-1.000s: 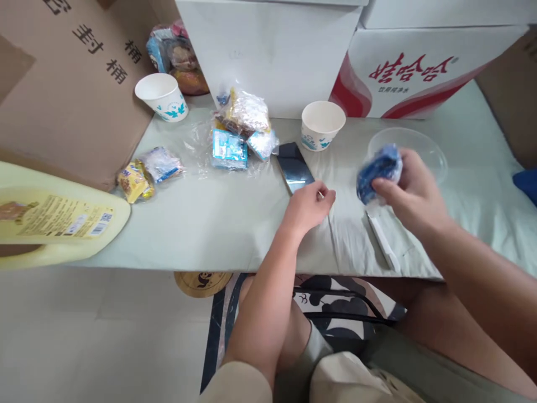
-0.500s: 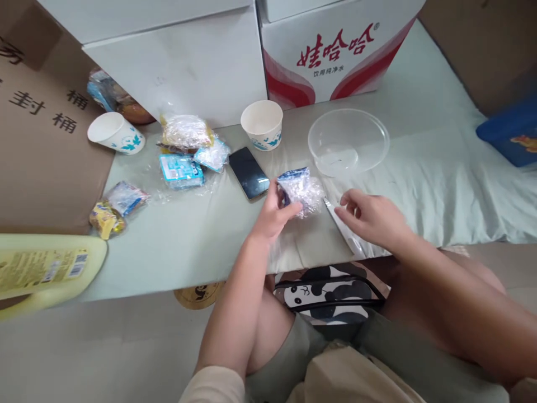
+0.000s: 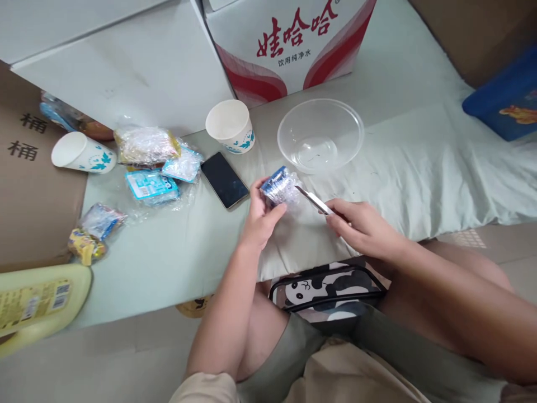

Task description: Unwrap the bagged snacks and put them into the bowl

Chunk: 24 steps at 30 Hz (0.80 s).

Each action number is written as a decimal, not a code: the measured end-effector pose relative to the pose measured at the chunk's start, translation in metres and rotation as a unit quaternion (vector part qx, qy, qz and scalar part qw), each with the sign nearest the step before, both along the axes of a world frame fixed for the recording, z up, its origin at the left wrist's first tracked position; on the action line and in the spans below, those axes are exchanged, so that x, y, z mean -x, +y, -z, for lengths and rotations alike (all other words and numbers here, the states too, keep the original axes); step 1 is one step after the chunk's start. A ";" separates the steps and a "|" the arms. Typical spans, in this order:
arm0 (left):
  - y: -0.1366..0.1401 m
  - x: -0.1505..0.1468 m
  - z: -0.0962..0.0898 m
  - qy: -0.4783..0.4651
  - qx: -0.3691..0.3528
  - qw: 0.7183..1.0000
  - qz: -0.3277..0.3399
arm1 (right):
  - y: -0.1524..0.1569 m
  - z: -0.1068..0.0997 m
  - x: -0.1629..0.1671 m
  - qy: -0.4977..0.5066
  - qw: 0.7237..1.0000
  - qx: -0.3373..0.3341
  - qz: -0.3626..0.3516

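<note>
A small blue packet in clear plastic wrap [image 3: 280, 186] is pinched between the thumb and fingers of my left hand [image 3: 260, 215]. My right hand [image 3: 363, 225] is closed round the handle of a utility knife [image 3: 315, 202]. Its blade points up and left, with the tip close to the wrap; whether they touch I cannot tell. Just beyond both hands stands a clear plastic bowl [image 3: 321, 137], with a small dark strand at its bottom. A black phone [image 3: 225, 180] lies left of the packet, and an upright paper cup [image 3: 230, 127] stands behind it.
Several wrapped snack packets [image 3: 153, 162] lie at the left, beside a tipped paper cup [image 3: 84, 152]. Two more small packets [image 3: 94, 232] are nearer me. Boxes, among them a red and white carton [image 3: 289, 50], line the back. A yellow jug [image 3: 46, 302] is front left, a blue container [image 3: 503, 95] far right.
My right hand has picked up the utility knife from the cloth and brought its blade toward the packet. The packet has tilted in my left hand. The camera view has shifted.
</note>
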<state>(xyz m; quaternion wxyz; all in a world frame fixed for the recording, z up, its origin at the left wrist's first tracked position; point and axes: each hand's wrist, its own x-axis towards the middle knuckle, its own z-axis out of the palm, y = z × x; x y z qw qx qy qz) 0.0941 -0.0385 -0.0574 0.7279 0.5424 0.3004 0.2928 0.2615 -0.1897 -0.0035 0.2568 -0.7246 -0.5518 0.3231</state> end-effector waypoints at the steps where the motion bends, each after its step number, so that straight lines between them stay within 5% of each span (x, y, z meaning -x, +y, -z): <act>1: -0.002 -0.001 0.001 0.003 -0.019 1.000 0.009 | 0.001 0.000 0.001 0.000 1.000 -0.023 0.002; 4: -0.003 0.002 0.004 0.017 -0.051 0.998 0.017 | 0.004 0.001 0.002 -0.031 0.999 -0.030 -0.014; 8: 0.008 0.017 0.004 0.104 -0.159 0.981 -0.040 | 0.000 0.005 -0.010 -0.110 0.993 0.041 0.013; 12: 0.018 0.032 0.000 0.226 -0.393 0.885 -0.105 | -0.005 0.016 -0.020 -0.230 0.964 -0.075 0.113; 15: 0.018 0.033 -0.003 0.248 -0.477 0.840 -0.076 | -0.005 0.022 -0.017 -0.232 0.955 -0.162 0.093; 20: 0.015 0.030 0.000 0.186 -0.367 0.908 -0.081 | 0.000 0.026 -0.002 -0.158 0.965 -0.206 0.032; 24: 0.012 0.034 -0.004 0.175 -0.382 0.906 -0.059 | 0.002 0.030 0.004 -0.128 0.970 -0.205 0.019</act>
